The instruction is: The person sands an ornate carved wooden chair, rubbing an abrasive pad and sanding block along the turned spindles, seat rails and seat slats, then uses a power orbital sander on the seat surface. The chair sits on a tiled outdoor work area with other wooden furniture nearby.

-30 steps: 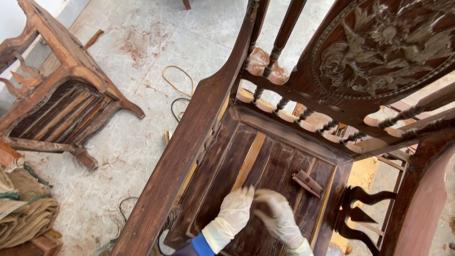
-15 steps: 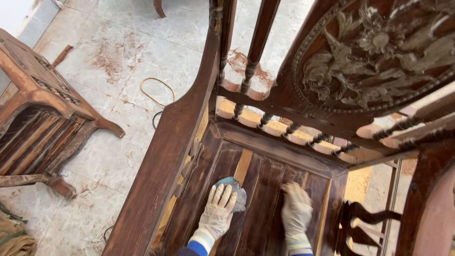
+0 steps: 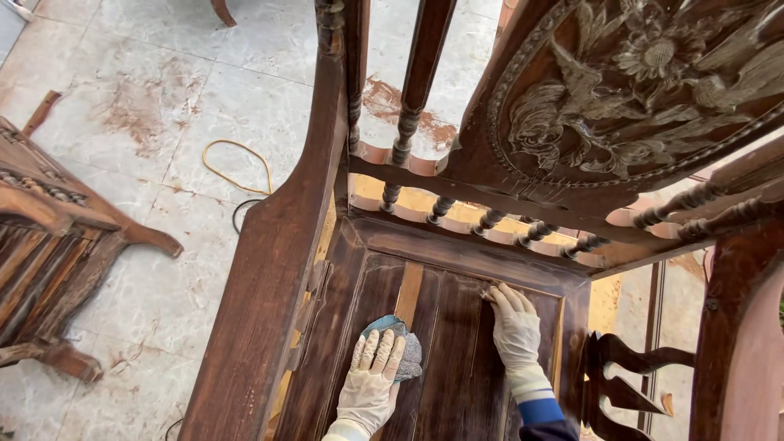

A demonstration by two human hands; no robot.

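While the sanding pad [image 3: 398, 347] sits flat on the seat boards [image 3: 441, 343] of this old carved chair, I've got my left hand [image 3: 371, 380] pressed down on top of it, fingers spread over the grey-blue pad so it's pinned between my glove and the wood rather than pinched in a fist. Most of the pad is under my palm, with just the top edge and right side poking out past my fingertips. My right hand [image 3: 516, 331] isn't holding anything, it's lying open and flat on the boards over near the back right corner of the seat, just bracing. As for progress, I'd say I'm somewhere in the middle: one narrow slat [image 3: 408, 294] just above the pad already looks pale and bare, and there are light patches along the left rail [image 3: 269, 269] edge, but the rest of the seat is dark with old finish, so there's plenty left. Further out, the carved backrest panel [image 3: 645, 90] and the turned spindles [image 3: 490, 219] look untouched and dark as far as I can tell. Beyond that there's a pale tiled floor [image 3: 163, 106] smeared with reddish dust, a yellow cord [image 3: 237, 167] looped on it, and another wooden chair frame [image 3: 57, 253] lying off to the left.
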